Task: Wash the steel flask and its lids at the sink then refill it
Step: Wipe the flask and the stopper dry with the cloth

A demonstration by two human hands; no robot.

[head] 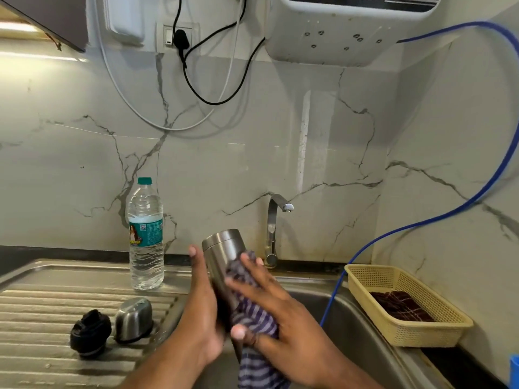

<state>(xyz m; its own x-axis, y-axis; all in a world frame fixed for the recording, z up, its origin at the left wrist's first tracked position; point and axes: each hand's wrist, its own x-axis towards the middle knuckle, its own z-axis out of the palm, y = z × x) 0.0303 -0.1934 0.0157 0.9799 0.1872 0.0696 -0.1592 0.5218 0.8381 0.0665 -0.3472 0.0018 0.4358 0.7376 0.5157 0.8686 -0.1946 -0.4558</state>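
The lower half of the steel flask [224,256] is hidden behind the striped cloth [254,318], the left hand [202,301] and the right hand [283,313]. Below the flask, the cloth runs off the bottom edge. Left of the flask, the print on the water bottle [146,242] label is too small to read. High above the flask, the white appliance [337,37] is cut by the top edge.

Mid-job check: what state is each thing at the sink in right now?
Steel flask: lids off, tilted, held over the steel sink.
Blue striped cloth: pressed round the flask by the right hand.
Left hand: grips the flask.
Dome-shaped steel lid: off, lying on the ridged drainboard.
Black stopper lid: off, beside it.
Chrome tap: no water running.
Clear plastic water bottle: upright, capped.
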